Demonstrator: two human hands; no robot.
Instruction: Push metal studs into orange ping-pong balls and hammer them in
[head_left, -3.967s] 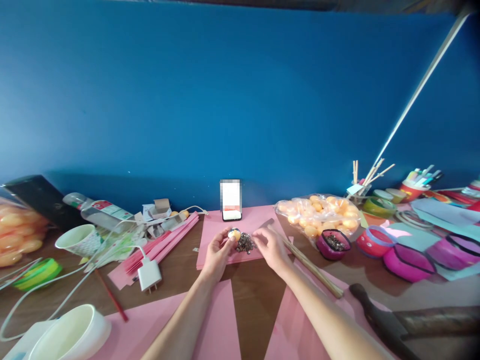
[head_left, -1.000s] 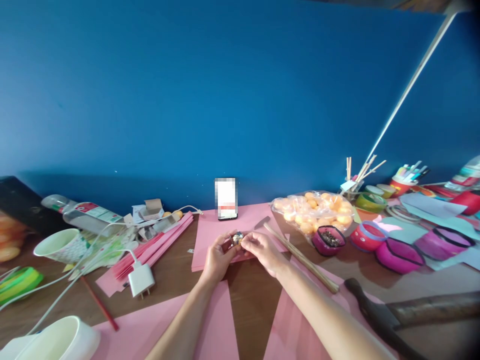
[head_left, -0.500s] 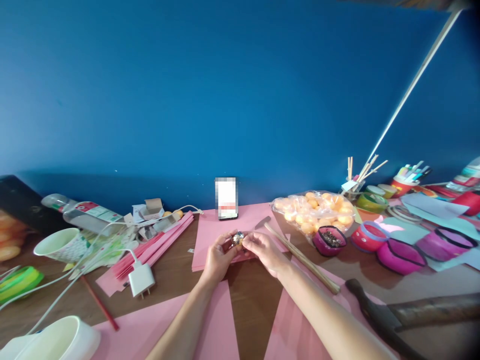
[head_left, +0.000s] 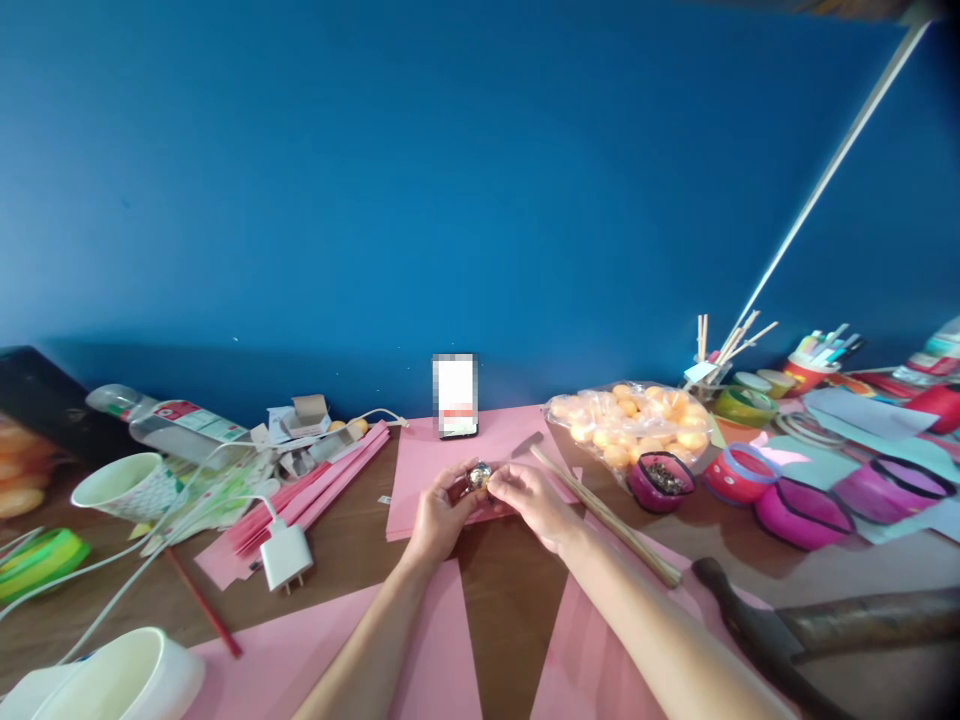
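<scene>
A small shiny, silvery round object (head_left: pixel 478 475) is held over the front part of a pink paper stack (head_left: pixel 420 460). My left hand (head_left: pixel 442 512) grips it from the left between thumb and fingers. From the right, my right hand (head_left: pixel 529 500) is closed in a pinch at the object's side; whether anything small is between those fingertips cannot be made out. Behind the hands a phone (head_left: pixel 457 396) stands upright against the blue wall. Thin wooden sticks (head_left: pixel 630 535) lie to the right of my right hand.
A hammer (head_left: pixel 757 625) lies at the lower right. Orange balls in a plastic bag (head_left: pixel 630 425) and a purple bowl of small dark pieces (head_left: pixel 660 482) are at the right. To the left are a white charger (head_left: pixel 286 557), a paper cup (head_left: pixel 131 488) and a plastic bottle (head_left: pixel 180 425).
The view has shifted very slightly. Both hands keep nearly the same pose around the shiny object.
</scene>
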